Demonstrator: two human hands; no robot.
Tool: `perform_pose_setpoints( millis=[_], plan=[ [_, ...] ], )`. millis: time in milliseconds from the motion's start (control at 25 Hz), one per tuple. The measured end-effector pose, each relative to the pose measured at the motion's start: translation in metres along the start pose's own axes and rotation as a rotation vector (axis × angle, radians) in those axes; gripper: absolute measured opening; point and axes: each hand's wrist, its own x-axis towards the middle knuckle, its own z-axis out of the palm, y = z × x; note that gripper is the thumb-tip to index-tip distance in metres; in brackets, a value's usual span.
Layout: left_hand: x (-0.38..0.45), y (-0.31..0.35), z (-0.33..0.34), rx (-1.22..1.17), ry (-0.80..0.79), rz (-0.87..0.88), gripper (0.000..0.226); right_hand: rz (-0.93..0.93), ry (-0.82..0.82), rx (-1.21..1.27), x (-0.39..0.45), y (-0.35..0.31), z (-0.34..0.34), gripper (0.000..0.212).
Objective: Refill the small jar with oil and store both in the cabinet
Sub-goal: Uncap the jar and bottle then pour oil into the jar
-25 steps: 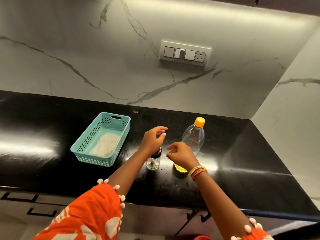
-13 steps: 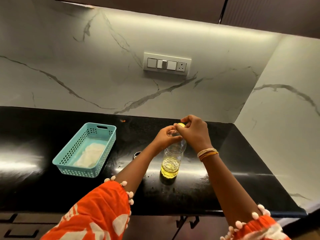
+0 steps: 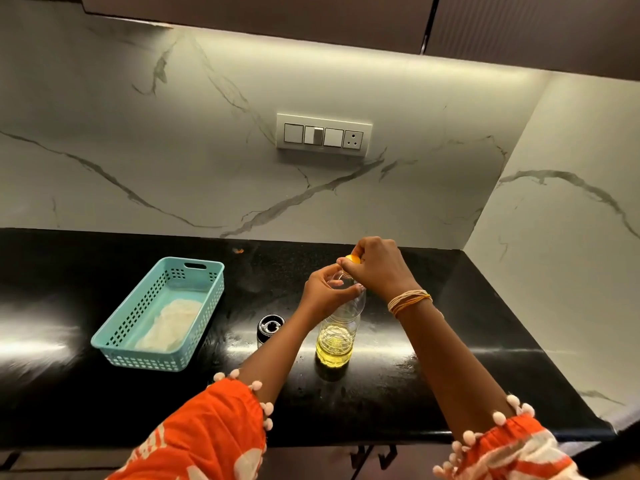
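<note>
A clear plastic oil bottle [image 3: 337,336] stands upright on the black countertop [image 3: 433,375], with yellow oil in its bottom part. My left hand [image 3: 325,292] grips the bottle's neck and shoulder. My right hand [image 3: 375,266] is closed over the yellow cap [image 3: 354,259] at the top of the bottle. The small glass jar [image 3: 268,327] with a dark rim stands on the counter just left of my left forearm, partly hidden by it.
A teal perforated basket [image 3: 159,313] holding a white cloth lies to the left. Dark upper cabinets [image 3: 311,19] hang above the marble wall, which bears a switch panel [image 3: 323,136]. The side wall closes off the right. Drawer handles show below the counter edge.
My hands left the small jar and took the oil bottle, left on the neck, right on the cap. The bottle now stands nearer the front. The view has tilted upward.
</note>
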Motion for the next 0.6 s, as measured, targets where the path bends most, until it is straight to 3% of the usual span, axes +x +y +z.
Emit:
perform_pose_setpoints(
  millis=[400,520,600],
  plan=[
    [-0.002,0.003,0.0,-0.065,-0.013,0.006,0.058,-0.225,-0.201,-0.001,0.007,0.012,-0.012,0.026],
    [-0.003,0.004,0.001,-0.068,-0.01,0.016,0.065,-0.224,-0.2,0.091,0.003,0.016,-0.011,0.034],
    [-0.002,0.001,0.001,-0.085,-0.014,0.027,0.057,-0.178,-0.142,0.201,-0.003,0.019,-0.008,0.046]
  ],
)
